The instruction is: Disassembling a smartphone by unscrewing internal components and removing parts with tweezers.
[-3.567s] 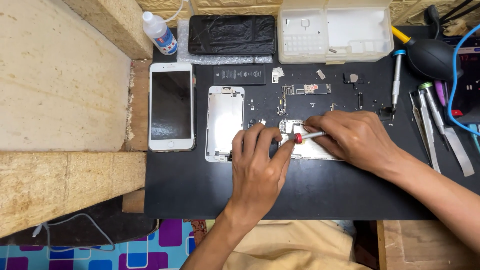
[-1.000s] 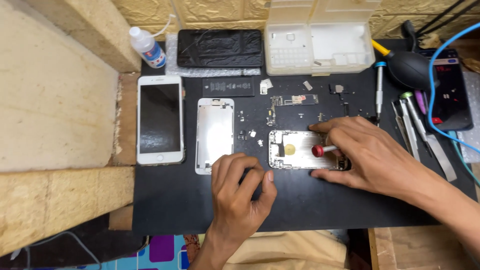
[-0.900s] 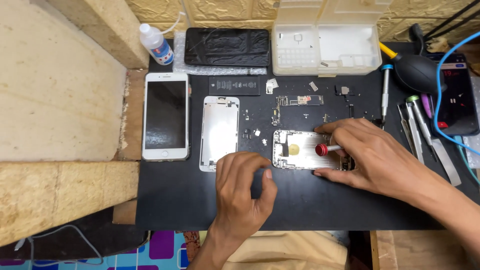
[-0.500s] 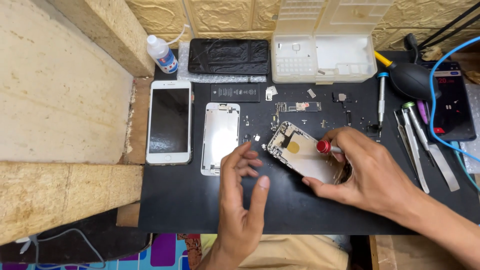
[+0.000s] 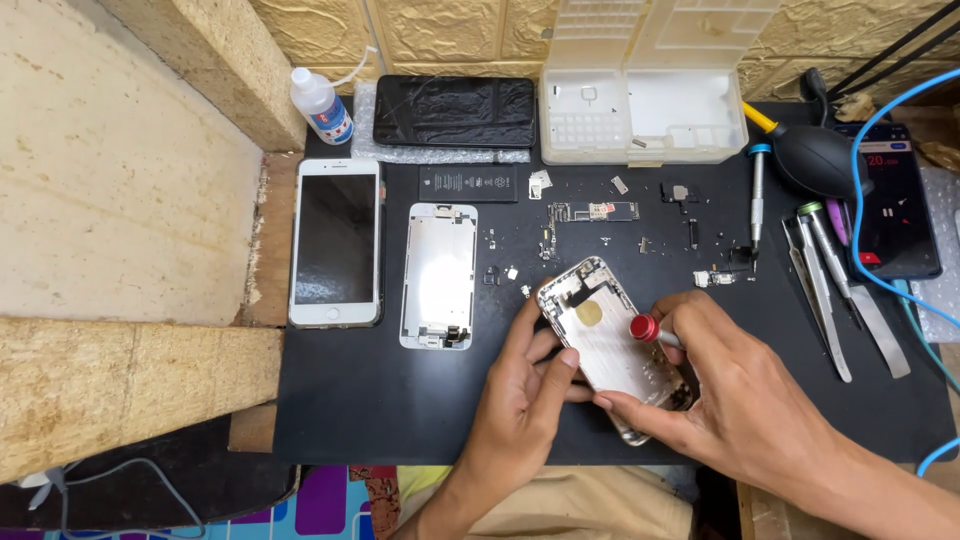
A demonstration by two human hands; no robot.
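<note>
A silver phone housing [image 5: 600,335] lies tilted on the black work mat [image 5: 380,400], held between both hands. My left hand [image 5: 525,400] grips its left edge with thumb and fingers. My right hand [image 5: 720,400] supports the housing's lower right edge and also holds a red-capped screwdriver [image 5: 648,329] over the open shell. Beside it to the left lie a silver display back plate [image 5: 438,275] and a white-framed phone [image 5: 336,240].
A black battery [image 5: 468,183], a circuit board [image 5: 592,211] and several small parts are scattered on the mat. Behind stand a clear parts box [image 5: 640,115], a cracked black screen [image 5: 455,110] and a small bottle [image 5: 320,105]. Tweezers and screwdrivers [image 5: 830,290], a blower [image 5: 835,160] and a dark phone [image 5: 895,200] lie right.
The housing was turned from lying level to tilted and raised off the mat. My left hand moved from the mat's front to grip its left edge. The camera view shifted slightly.
</note>
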